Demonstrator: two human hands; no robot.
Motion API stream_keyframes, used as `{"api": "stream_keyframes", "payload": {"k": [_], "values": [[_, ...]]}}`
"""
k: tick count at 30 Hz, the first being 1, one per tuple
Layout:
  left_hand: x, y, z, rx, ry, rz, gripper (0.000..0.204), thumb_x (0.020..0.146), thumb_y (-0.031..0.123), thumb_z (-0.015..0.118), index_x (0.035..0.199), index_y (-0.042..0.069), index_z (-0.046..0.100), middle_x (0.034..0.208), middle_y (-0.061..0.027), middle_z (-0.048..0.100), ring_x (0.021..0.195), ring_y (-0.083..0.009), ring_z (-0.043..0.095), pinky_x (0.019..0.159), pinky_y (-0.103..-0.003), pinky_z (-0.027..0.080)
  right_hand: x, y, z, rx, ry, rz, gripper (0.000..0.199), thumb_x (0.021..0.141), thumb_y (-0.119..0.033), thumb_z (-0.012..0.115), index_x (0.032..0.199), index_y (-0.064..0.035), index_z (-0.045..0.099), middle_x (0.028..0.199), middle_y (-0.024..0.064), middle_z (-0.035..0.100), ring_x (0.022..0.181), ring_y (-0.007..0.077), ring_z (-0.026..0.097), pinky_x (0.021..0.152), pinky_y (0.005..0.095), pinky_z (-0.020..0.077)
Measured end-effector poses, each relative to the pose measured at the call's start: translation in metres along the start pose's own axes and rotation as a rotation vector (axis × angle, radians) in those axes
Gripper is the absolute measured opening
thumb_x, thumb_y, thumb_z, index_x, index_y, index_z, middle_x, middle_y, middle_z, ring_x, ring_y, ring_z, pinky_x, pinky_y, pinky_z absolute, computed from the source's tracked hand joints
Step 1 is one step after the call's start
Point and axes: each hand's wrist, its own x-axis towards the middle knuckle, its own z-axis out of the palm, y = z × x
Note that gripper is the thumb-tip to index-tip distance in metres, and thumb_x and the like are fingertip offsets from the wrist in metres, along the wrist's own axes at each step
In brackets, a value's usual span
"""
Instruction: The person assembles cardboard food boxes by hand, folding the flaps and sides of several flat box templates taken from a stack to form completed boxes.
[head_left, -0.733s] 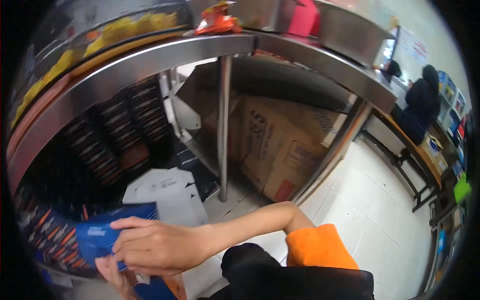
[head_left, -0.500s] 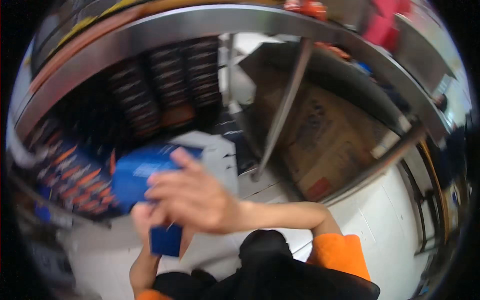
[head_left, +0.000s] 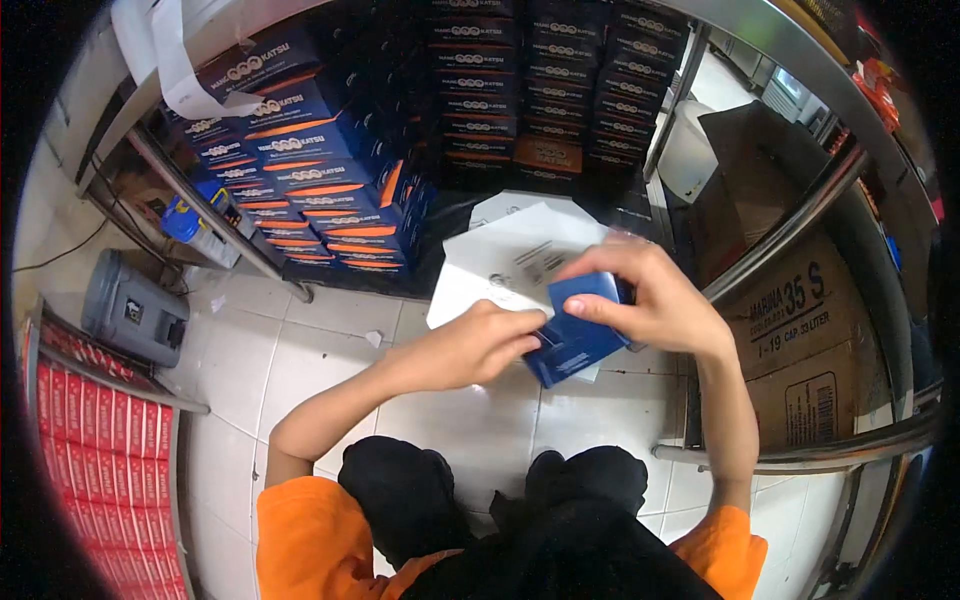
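Note:
A dark blue cardboard box (head_left: pixel 580 350), partly folded, is held between my two hands above the floor. My right hand (head_left: pixel 660 300) grips its far right part, thumb lying on the blue face and fingers behind the edge. My left hand (head_left: pixel 485 345) is closed, with thumb and finger pinching the box's left edge. Just beyond the hands, white flat cardboard sheets (head_left: pixel 490 250) with small dark print lie overlapping on the low shelf's front. The underside of the box is hidden.
Dark blue and orange boxes (head_left: pixel 320 175) are stacked on the low shelf under a metal-framed table. A big brown carton (head_left: pixel 800 350) stands at right behind a metal bar (head_left: pixel 790 230). At left are a grey bin (head_left: pixel 130 310) and rows of red packages (head_left: pixel 105 450).
The view has swung left, bringing the box stacks and red packages into sight. The blue box and both hands now appear farther right, and my left hand pinches the box's left edge.

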Motion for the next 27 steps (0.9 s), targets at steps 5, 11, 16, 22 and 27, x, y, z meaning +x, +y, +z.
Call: {"api": "stream_keyframes", "payload": {"k": [5,11,16,22,27], "values": [[0.000,-0.016,-0.015,0.046,0.051,-0.201,0.016,0.083,0.013,0.058,0.084,-0.003,0.059,0.068,-0.0177,0.060,0.061,-0.0212,0.061,0.058,-0.031,0.045,-0.021,0.006,0.006,0.451,0.470,0.191,0.014,0.071,-0.008,0.071,0.079,-0.0010,0.062,0.067,0.0037,0.056,0.064,0.0087,0.051,0.057,0.0253,0.0407],[0.009,0.012,-0.023,0.077,0.034,-0.103,0.017,0.083,0.013,0.057,0.078,-0.003,0.056,0.064,-0.0221,0.056,0.059,-0.0359,0.056,0.055,-0.038,0.043,-0.005,-0.010,0.020,-0.204,0.337,-0.085,0.010,0.066,-0.002,0.065,0.071,-0.0028,0.057,0.076,0.0083,0.047,0.073,0.0262,0.047,0.065,0.0348,0.0363],[0.006,0.011,-0.019,0.229,0.041,-0.035,0.014,0.082,0.013,0.056,0.078,-0.001,0.057,0.063,-0.0218,0.056,0.060,-0.0378,0.055,0.055,-0.039,0.043,-0.006,-0.005,0.035,-0.088,0.125,-0.008,0.009,0.072,-0.006,0.063,0.073,-0.0049,0.055,0.079,0.0064,0.047,0.082,0.0246,0.044,0.074,0.0351,0.0334],[0.010,0.015,-0.023,0.213,-0.041,-0.051,0.013,0.082,0.012,0.055,0.079,0.001,0.058,0.065,-0.0212,0.057,0.062,-0.0374,0.056,0.058,-0.040,0.044,-0.007,0.005,0.039,-0.081,0.047,0.062,0.021,0.080,-0.021,0.062,0.078,-0.0017,0.054,0.080,0.0131,0.055,0.083,0.0300,0.053,0.074,0.0390,0.0394],[0.013,0.010,-0.022,0.209,-0.104,0.008,0.013,0.084,0.014,0.055,0.080,0.002,0.058,0.063,-0.0189,0.056,0.059,-0.0345,0.056,0.056,-0.038,0.043,-0.006,0.009,0.022,0.049,-0.329,0.175,0.033,0.084,-0.030,0.059,0.088,0.0033,0.056,0.078,0.0244,0.060,0.077,0.0391,0.060,0.070,0.0426,0.0455]]}}
